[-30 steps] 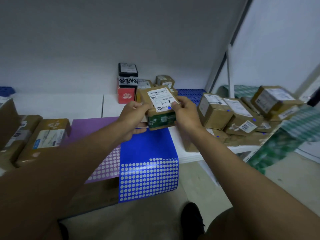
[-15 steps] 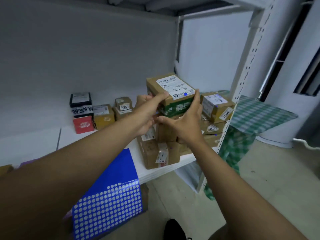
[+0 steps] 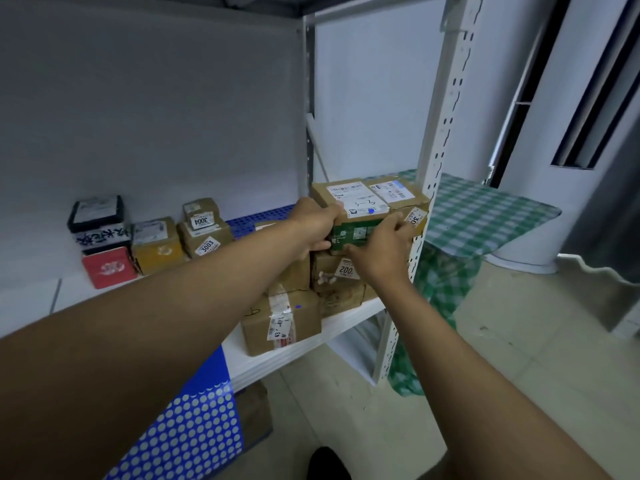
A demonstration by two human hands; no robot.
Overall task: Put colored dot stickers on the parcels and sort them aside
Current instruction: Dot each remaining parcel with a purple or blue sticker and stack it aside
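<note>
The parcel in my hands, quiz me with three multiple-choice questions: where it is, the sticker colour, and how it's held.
1. Where is the held parcel?
A. atop the pile at the shelf's right end
B. on the floor
C. beside the red box

2. What colour is the dot sticker on its label?
A. red
B. blue
C. yellow

3. Which hands hold it?
A. left only
B. neither
C. both

Answers: 1 A, boxes lie stacked beneath it. 2 B, blue dot on white label. 3 C, left hand and right hand grasp its sides.

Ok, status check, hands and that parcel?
Left hand and right hand both grip the blue-dotted parcel. Parcel atop the stack at the shelf's right end. Shelf upright close beside.
</note>
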